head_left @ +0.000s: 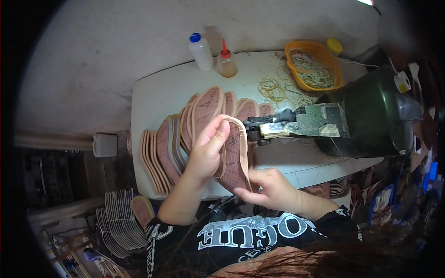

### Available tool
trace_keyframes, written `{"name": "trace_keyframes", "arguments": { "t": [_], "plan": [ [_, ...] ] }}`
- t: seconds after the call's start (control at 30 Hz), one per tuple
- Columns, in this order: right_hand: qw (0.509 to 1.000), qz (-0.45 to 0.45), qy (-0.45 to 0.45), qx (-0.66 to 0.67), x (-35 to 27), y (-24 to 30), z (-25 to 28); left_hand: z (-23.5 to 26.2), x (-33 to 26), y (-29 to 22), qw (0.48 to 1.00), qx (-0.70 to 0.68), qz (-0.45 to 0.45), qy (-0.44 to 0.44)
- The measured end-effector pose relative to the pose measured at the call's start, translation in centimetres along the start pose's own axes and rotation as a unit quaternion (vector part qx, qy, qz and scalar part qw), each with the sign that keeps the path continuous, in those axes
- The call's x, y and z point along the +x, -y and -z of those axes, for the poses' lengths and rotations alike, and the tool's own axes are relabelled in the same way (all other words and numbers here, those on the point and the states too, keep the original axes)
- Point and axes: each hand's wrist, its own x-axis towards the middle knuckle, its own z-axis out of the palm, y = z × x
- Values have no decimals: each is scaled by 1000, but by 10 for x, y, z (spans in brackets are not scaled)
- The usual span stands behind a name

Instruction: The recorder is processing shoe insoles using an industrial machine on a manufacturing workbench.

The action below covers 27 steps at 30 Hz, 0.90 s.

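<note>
Between my two hands is a brownish-pink shoe insole (233,155) with a pale beige folded edge. My left hand (208,149) grips its upper end, thumb across the face. At the lower end, my right hand (271,191) pinches the insole between thumb and fingers. The insole's edge is right beside the dark working head of a green machine (320,121), which points left over the table; whether they touch I cannot tell. Behind my left hand, several similar insoles (207,107) stand in overlapping rows on the white table (153,92).
A white bottle with a blue cap (202,55) and a red-tipped bottle (227,65) stand at the back. An orange basket (291,51) holds rubber bands, and loose bands (272,90) lie beside it. Stacked insoles (121,222) are at lower left.
</note>
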Motion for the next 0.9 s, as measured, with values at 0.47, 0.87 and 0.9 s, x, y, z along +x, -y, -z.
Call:
{"name": "trace_keyframes", "arguments": {
  "t": [0.47,0.87,0.9],
  "plan": [
    [989,109,-90,-40,-19,40,-12,-12,-44,9,953,-151,39,259],
    [948,98,-282,-109,-26,45,1,-37,-84,-9,924,309,-218,60],
    [948,98,-283,-110,-26,46,2,-39,-85,-7,908,332,-247,62]
  ]
}}
